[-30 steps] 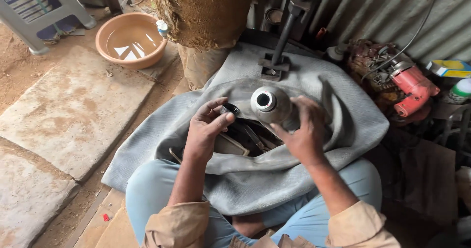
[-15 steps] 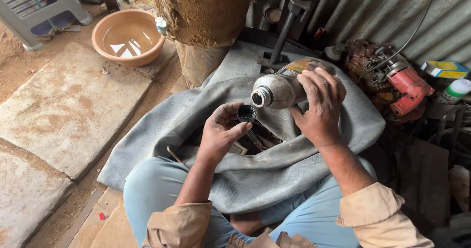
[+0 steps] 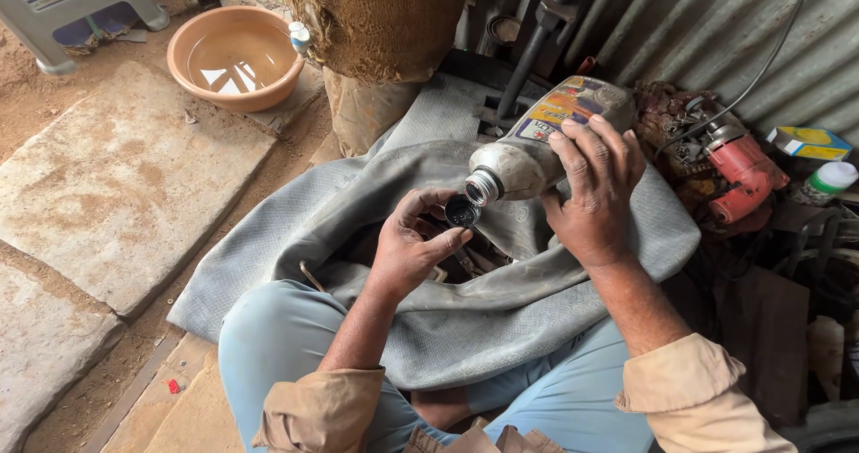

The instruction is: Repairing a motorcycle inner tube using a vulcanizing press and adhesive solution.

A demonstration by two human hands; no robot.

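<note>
My right hand [image 3: 593, 189] grips a dirty grey plastic bottle [image 3: 528, 144] with a coloured label, tipped on its side so its threaded mouth points down to the left. My left hand [image 3: 413, 243] holds a small round black cap [image 3: 462, 210] cupped in the fingers, right under the bottle's mouth. Both hands hover above a grey rubber sheet [image 3: 376, 193] draped over my lap, and dark tools lie in its fold beneath the hands.
An orange basin [image 3: 234, 57] with water sits at the upper left on flat stone slabs [image 3: 125, 175]. A burlap-wrapped post [image 3: 376, 32] stands behind the sheet. A red power tool [image 3: 734, 166] and small containers lie at the right, against a corrugated metal wall.
My right hand has lifted the bottle off the sheet and tipped it over on its side. My left hand has come up with the cap to just below its mouth.
</note>
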